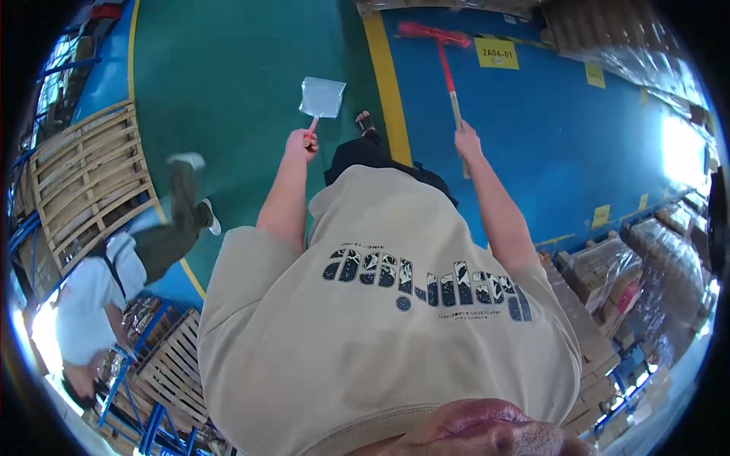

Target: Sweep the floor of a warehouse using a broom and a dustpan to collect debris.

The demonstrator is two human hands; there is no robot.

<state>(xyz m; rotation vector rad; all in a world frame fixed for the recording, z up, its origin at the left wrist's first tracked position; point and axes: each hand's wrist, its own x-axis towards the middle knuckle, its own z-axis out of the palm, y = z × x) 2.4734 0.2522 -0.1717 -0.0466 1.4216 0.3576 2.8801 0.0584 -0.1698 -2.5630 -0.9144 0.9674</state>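
Note:
My left hand [302, 145] is closed around the short reddish handle of a dustpan [322, 97], whose pale, flat pan points forward over the green floor. My right hand [467, 142] grips the wooden lower part of a long handle. That handle turns red further up and ends in a wide red crosspiece [433, 34], a broom or squeegee head that is somewhat blurred, above the blue floor. Between the two hands one of my feet [364, 121], in an open dark sandal, shows beside the yellow floor stripe [388, 85].
Another person [91, 302] in a white top walks at the left, beside wooden pallets [91, 176] and blue racking. Yellow labels [497, 53] with writing lie on the blue floor. Plastic-wrapped cartons [604, 268] stand at the right, with more wrapped goods [610, 28] at the upper right.

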